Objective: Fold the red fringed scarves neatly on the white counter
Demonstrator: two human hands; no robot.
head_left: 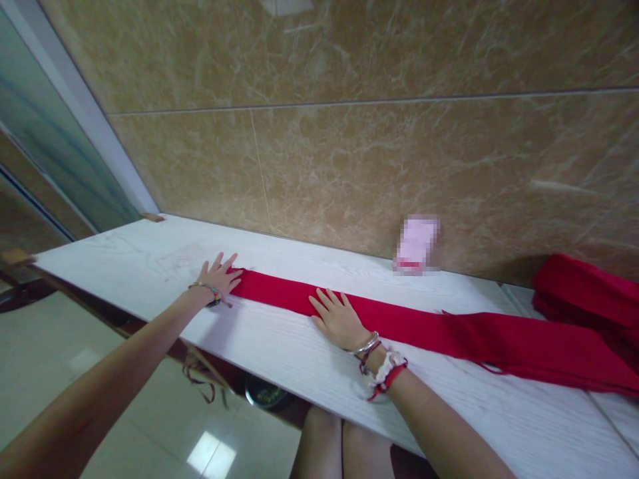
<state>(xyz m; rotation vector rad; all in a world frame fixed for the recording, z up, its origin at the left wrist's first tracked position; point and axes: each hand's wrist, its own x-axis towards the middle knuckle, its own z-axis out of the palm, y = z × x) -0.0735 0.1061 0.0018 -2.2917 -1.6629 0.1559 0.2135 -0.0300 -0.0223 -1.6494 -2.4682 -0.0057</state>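
Note:
A long red cloth strip point(429, 326) lies stretched across a white wood-grain tabletop point(279, 359). My left hand point(218, 277) rests flat at the strip's left end, fingers spread and open. My right hand point(337, 316) lies flat on the middle of the strip, fingers stretched out and open. Both wrists carry bracelets. To the right the strip runs into a bunched heap of red cloth point(589, 299).
A brown marble-look tiled wall point(349, 146) stands right behind the table. A small pink blurred object point(416, 245) leans against it. A glass door point(54, 153) is at the left. Below the table's near edge are a glossy floor point(150, 426) and my knees point(344, 452).

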